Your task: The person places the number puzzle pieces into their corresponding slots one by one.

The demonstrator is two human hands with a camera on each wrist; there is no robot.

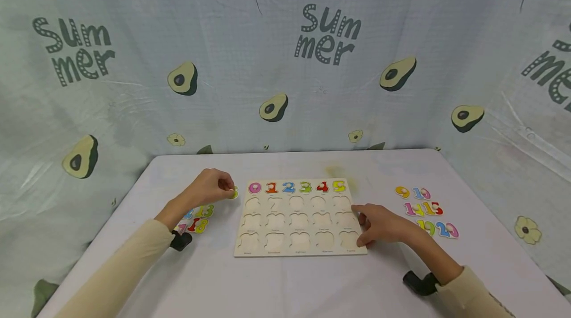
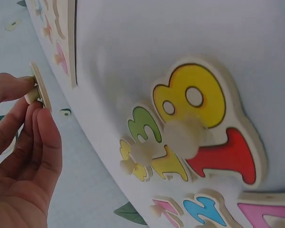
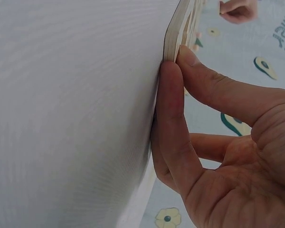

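Clothing both forearms at the near side, cream sleeves (image 1: 468, 291) are worn, with a black device (image 1: 421, 283) strapped at each wrist. On the white table (image 1: 285, 291), the right side of a wooden number board (image 1: 285, 254) is held at its edge by the bent digits of the right hand (image 1: 381, 226). Well to its right, pieces numbered 9, 10, 14, 15, 19 and 20 (image 1: 427, 208) are laid out in rows; on the left, partly covered by the other arm, 13 and the red-and-yellow 18 (image 1: 200, 225) can be read.

Just beyond the board's far left corner, a small piece (image 2: 43, 90) is pinched by its knob between the left hand's (image 1: 209, 186) thumb and fingers — raised and tilted on edge, its figure unreadable. Numbers 0 to 5 (image 1: 289, 187) are seated along the board's far row, above three rows of pale recesses. Farthest off, a backdrop (image 1: 214, 110) is printed with avocados and "summer".
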